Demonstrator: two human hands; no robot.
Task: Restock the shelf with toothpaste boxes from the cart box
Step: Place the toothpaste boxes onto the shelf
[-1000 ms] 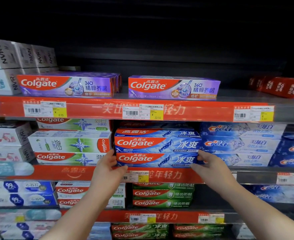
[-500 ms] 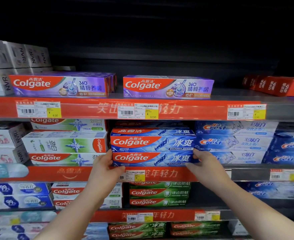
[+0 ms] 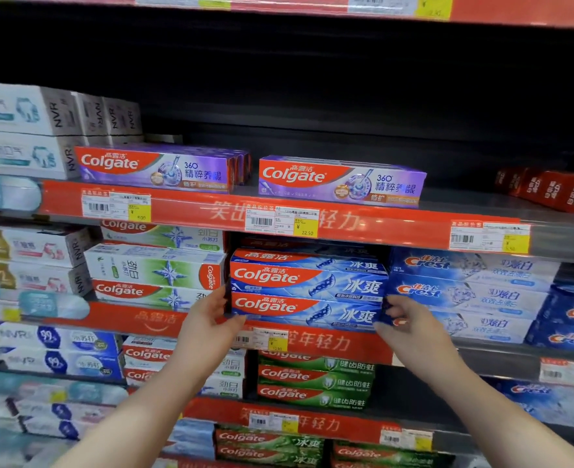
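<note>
Two blue Colgate toothpaste boxes (image 3: 307, 293) are stacked on the second shelf (image 3: 329, 342), fronts facing out, with more blue boxes behind and above. My left hand (image 3: 211, 315) presses against the left end of the stack. At the right end my right hand (image 3: 403, 322) has its fingers curled on the lower box. Both hands grip the stack from its two sides. The cart box is out of view.
Green-and-white Colgate boxes (image 3: 157, 275) stand just left of the stack, Crest boxes (image 3: 467, 292) just right. Purple Colgate boxes (image 3: 343, 180) lie on the shelf above, with dark open room behind them. Green Colgate boxes (image 3: 316, 376) fill the shelf below.
My hands have stayed at the two ends of the blue stack, with the right fingers curling closer round the end. The view has tilted and shifted slightly.
</note>
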